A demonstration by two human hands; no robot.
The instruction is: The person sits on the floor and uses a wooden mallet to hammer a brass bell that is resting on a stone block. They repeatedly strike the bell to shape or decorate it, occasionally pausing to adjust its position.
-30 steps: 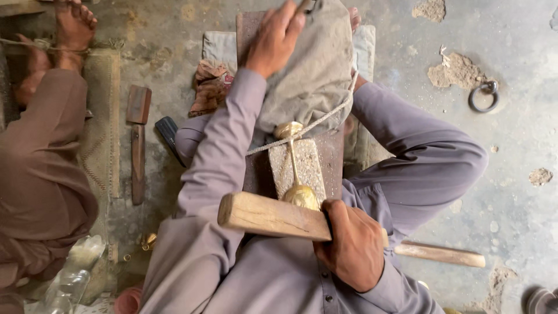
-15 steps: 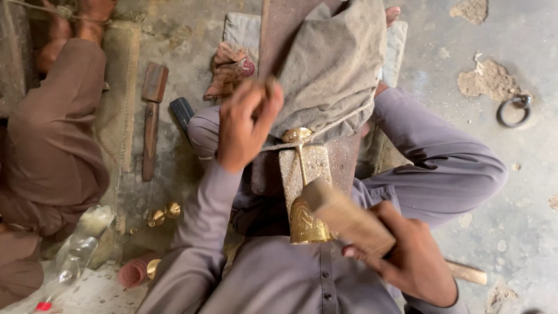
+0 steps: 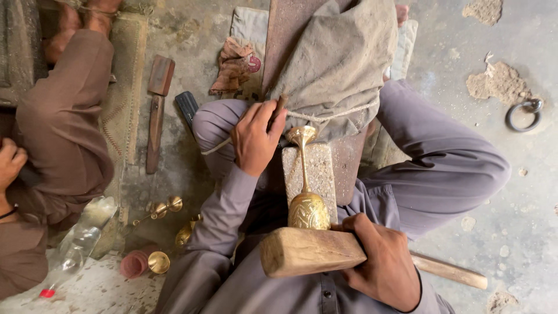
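Lying lengthwise on 1 stone block, a brass goblet sits btwn both hands: left hand clenched round a small tool by its foot, right hand gripping 1 wooden mallet touching its bowl. Legs hem both sides; bare floor right. 2 more goblets lie left.

- Brass goblet: engraved and shiny, it lies on its side along a pale stone block in the person's lap. The cup end points to 6 o'clock and the flared foot to 12 o'clock, where the foot meets the sack's edge.
- Wooden mallet: a thick, pale wood block, lying almost level. It sits at 6 o'clock from the goblet, its top edge just beside the cup.
- Small dark tool: only a short brown stub shows. It is at 11 o'clock from the goblet's foot, tilted.
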